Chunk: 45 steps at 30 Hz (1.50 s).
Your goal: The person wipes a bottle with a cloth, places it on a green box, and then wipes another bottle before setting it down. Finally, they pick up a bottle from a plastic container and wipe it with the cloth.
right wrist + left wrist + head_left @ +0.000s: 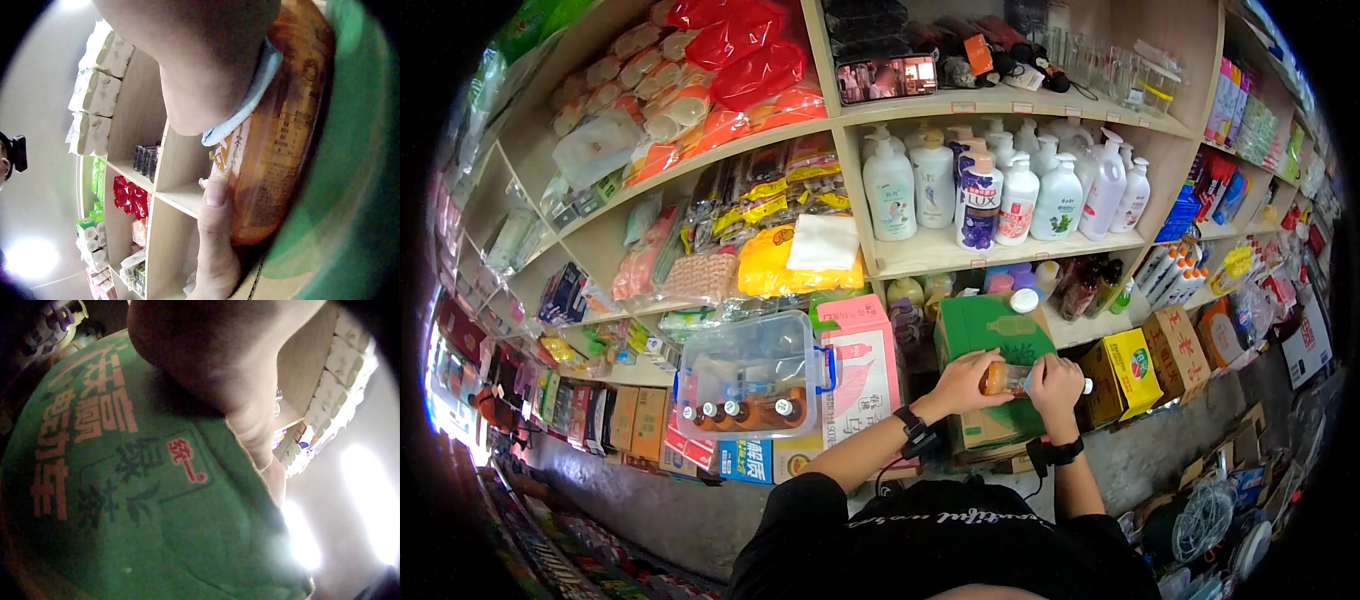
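Note:
A bottle of orange-brown drink [1004, 380] lies sideways between my two hands, close over a green carton [960, 330]. My left hand [968, 384] grips its base end, the thumb [216, 212] along its side in the right wrist view. My right hand [1056, 386] holds a light blue cloth [250, 97] round the bottle's middle, and a white cap pokes out past that hand. In the left wrist view, my left hand [219, 369] overlaps the top edge of the carton; the bottle is hidden there. Another white-capped bottle [1025, 301] stands at the carton's back.
To the left, a clear plastic bin [745, 345] with blue handles holds several white-capped bottles [748, 413]. A pink carton [862, 365] stands beside it, a yellow box [1122, 373] to the right. Shelves behind carry pump bottles [980, 200] and packaged goods.

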Available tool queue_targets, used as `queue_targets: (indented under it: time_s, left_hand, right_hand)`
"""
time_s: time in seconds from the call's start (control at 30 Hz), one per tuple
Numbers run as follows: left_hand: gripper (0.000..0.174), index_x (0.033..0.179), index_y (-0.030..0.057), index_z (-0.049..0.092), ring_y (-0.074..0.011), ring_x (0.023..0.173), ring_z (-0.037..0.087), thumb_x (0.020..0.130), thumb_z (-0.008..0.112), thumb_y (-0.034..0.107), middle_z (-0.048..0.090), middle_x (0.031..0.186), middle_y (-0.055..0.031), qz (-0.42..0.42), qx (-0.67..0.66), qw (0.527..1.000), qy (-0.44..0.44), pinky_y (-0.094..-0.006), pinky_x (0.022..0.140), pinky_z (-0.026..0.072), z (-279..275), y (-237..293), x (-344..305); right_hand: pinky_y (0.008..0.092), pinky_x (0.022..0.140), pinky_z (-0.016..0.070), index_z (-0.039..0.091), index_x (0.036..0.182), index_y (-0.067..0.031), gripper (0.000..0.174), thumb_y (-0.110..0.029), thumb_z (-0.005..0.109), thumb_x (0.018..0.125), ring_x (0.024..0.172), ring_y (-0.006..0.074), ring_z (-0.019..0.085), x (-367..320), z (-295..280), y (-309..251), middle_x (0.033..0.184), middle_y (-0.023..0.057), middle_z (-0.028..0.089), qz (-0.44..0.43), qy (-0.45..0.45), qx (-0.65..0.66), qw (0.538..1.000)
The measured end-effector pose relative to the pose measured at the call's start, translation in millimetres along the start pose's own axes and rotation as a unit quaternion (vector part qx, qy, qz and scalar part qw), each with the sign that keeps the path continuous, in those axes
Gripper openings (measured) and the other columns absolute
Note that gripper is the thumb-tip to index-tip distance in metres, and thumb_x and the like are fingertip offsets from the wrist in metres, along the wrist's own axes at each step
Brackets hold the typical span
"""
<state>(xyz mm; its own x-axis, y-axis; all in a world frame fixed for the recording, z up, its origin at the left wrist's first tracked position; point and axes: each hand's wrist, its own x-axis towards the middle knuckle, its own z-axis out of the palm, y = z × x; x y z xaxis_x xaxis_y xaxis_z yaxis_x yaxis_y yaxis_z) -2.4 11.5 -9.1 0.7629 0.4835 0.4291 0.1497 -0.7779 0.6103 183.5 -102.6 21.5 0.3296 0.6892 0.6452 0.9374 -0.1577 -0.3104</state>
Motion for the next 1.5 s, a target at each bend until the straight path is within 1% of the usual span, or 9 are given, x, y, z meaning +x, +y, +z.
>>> queue_targets:
  time_s: [0.23, 0.63, 0.77, 0.83, 0.97, 1.03, 1.27, 1.47, 1.5]
  left_hand:
    - [0.076, 0.132, 0.0069, 0.058, -0.0373, 0.121, 0.067, 0.081, 0.086, 0.055, 0.064, 0.141, -0.0201, -0.01, 0.004, 1.0, -0.011, -0.0441, 0.099, 0.0564, -2.4, 3.2, -0.4]
    - [0.077, 0.133, 0.0072, 0.057, -0.0377, 0.121, 0.066, 0.08, 0.086, 0.055, 0.064, 0.141, -0.0199, 0.003, 0.0, 1.0, 0.002, -0.0448, 0.1, 0.0559, 2.4, -2.0, -1.9]
    - [0.078, 0.134, 0.0073, 0.057, -0.0379, 0.122, 0.066, 0.08, 0.086, 0.055, 0.065, 0.141, -0.0197, -0.004, 0.002, 1.0, -0.008, -0.045, 0.101, 0.0554, -0.2, 1.3, -1.0]
    - [0.075, 0.128, 0.0055, 0.059, -0.0383, 0.119, 0.067, 0.077, 0.089, 0.051, 0.066, 0.135, -0.0222, -0.004, -0.009, 1.0, 0.003, -0.0441, 0.102, 0.0545, -1.1, 3.1, -0.7]
    - [0.074, 0.128, 0.0056, 0.059, -0.0382, 0.119, 0.067, 0.077, 0.089, 0.051, 0.066, 0.135, -0.0222, 0.0, -0.006, 1.0, 0.004, -0.0439, 0.101, 0.0548, -0.8, 1.7, -0.3]
    - [0.078, 0.134, 0.0076, 0.057, -0.0378, 0.122, 0.066, 0.08, 0.087, 0.055, 0.065, 0.141, -0.0194, 0.0, 0.001, 1.0, -0.01, -0.0452, 0.102, 0.055, -0.5, -0.1, -0.6]
    - [0.079, 0.134, 0.0072, 0.057, -0.0376, 0.121, 0.066, 0.08, 0.087, 0.056, 0.064, 0.142, -0.0197, 0.0, -0.002, 1.0, -0.008, -0.0456, 0.102, 0.0549, 0.2, -0.5, -2.1]
    - [0.077, 0.134, 0.0081, 0.057, -0.038, 0.123, 0.065, 0.079, 0.089, 0.051, 0.063, 0.142, -0.0199, -0.005, -0.009, 1.0, -0.011, -0.046, 0.102, 0.0547, -0.4, -0.6, -2.6]
    - [0.079, 0.138, 0.0083, 0.055, -0.0383, 0.124, 0.065, 0.079, 0.09, 0.048, 0.064, 0.141, -0.02, -0.015, -0.016, 1.0, -0.013, -0.0461, 0.103, 0.0542, -0.2, -1.1, -3.7]
  right_hand:
    - [0.0486, 0.066, 0.0487, 0.059, 0.069, -0.0026, 0.026, -0.015, 0.059, 0.092, 0.065, 0.039, 0.062, -0.7, -1.2, -1.5, 0.068, 0.0178, 0.064, 0.003, -0.004, -0.004, 1.0]
    - [0.0488, 0.068, 0.0491, 0.06, 0.071, -0.0027, 0.024, -0.015, 0.059, 0.091, 0.068, 0.0388, 0.063, -0.9, -1.4, -0.6, 0.07, 0.0179, 0.066, 0.001, -0.004, -0.003, 1.0]
    - [0.0482, 0.068, 0.049, 0.06, 0.071, -0.0027, 0.024, -0.015, 0.059, 0.091, 0.067, 0.0384, 0.063, -0.7, -2.3, -1.5, 0.069, 0.0175, 0.066, 0.004, -0.006, -0.005, 1.0]
    - [0.0477, 0.067, 0.0489, 0.06, 0.071, -0.0027, 0.024, -0.014, 0.059, 0.091, 0.067, 0.038, 0.063, 0.0, -2.8, -2.5, 0.069, 0.0172, 0.066, 0.0, 0.0, -0.003, 1.0]
    - [0.0476, 0.067, 0.049, 0.06, 0.071, -0.0027, 0.024, -0.014, 0.059, 0.091, 0.067, 0.0378, 0.063, -0.2, -3.1, -3.0, 0.069, 0.0171, 0.066, 0.002, -0.001, -0.004, 1.0]
    - [0.0472, 0.066, 0.0491, 0.06, 0.07, -0.0025, 0.023, -0.014, 0.06, 0.091, 0.066, 0.0374, 0.063, 0.6, -4.1, -4.2, 0.068, 0.017, 0.065, -0.001, 0.004, -0.003, 1.0]
    - [0.0462, 0.064, 0.0486, 0.06, 0.069, -0.0023, 0.025, -0.014, 0.06, 0.091, 0.063, 0.036, 0.061, -1.0, -3.5, -2.9, 0.066, 0.0165, 0.063, -0.007, 0.012, 0.0, 1.0]
    - [0.0468, 0.063, 0.0483, 0.06, 0.071, -0.0025, 0.023, -0.013, 0.059, 0.091, 0.063, 0.0358, 0.061, 0.0, -3.3, -8.7, 0.067, 0.0166, 0.064, -0.01, 0.01, -0.011, 1.0]
    - [0.0485, 0.065, 0.0488, 0.061, 0.073, -0.0029, 0.021, -0.014, 0.06, 0.091, 0.065, 0.0375, 0.062, 0.9, -1.2, -12.0, 0.069, 0.017, 0.065, -0.02, 0.001, 0.004, 1.0]
